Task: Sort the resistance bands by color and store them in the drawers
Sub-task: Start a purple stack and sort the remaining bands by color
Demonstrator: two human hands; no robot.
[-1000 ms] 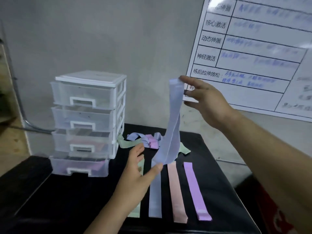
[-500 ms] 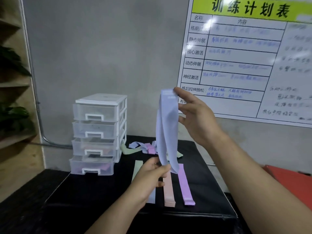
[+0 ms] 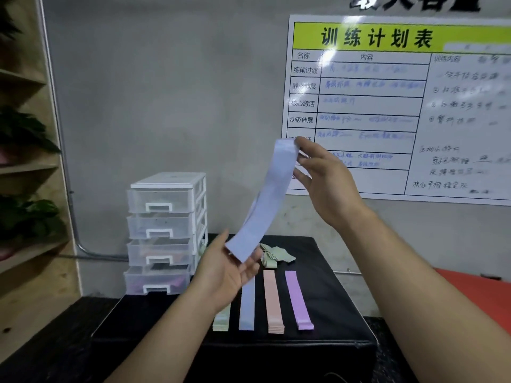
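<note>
A person stretches a pale blue resistance band [image 3: 265, 200] between two bare hands above a black tabletop [image 3: 331, 275], seen from the head camera. The right hand [image 3: 323, 183] is raised in front of a whiteboard [image 3: 387, 106]. Its grip pinches the band's upper end between thumb and fingers. From that grip the band slants down and to the left to the left hand [image 3: 224, 269], which is turned palm up. The band's lower end lies across that hand's fingers [image 3: 249, 268], and the thumb stands up beside the band's edge. Whether this grip is clenched on the band cannot be told from this angle.

Directly below the left grip, four flat stacks lie side by side on the tabletop, each apart from the next. A green stack [image 3: 221, 319] is partly hidden under the wrist, followed by a blue stack [image 3: 247, 308], a peach stack [image 3: 272, 302] and a purple stack [image 3: 298, 299] farthest right. Just beyond the left grip, toward the wall, lies a loose heap of green bands [image 3: 273, 255].

Left of that grip stands a clear drawer unit [image 3: 166, 233] of four drawers with white handles. Its bottom drawer [image 3: 154, 281] juts out slightly, and purple shows through the front. Further left, wooden shelves [image 3: 25, 167] carry leafy plants [image 3: 27, 217]. Below the right forearm, past the tabletop's edge, lies a red mat [image 3: 484, 294].
</note>
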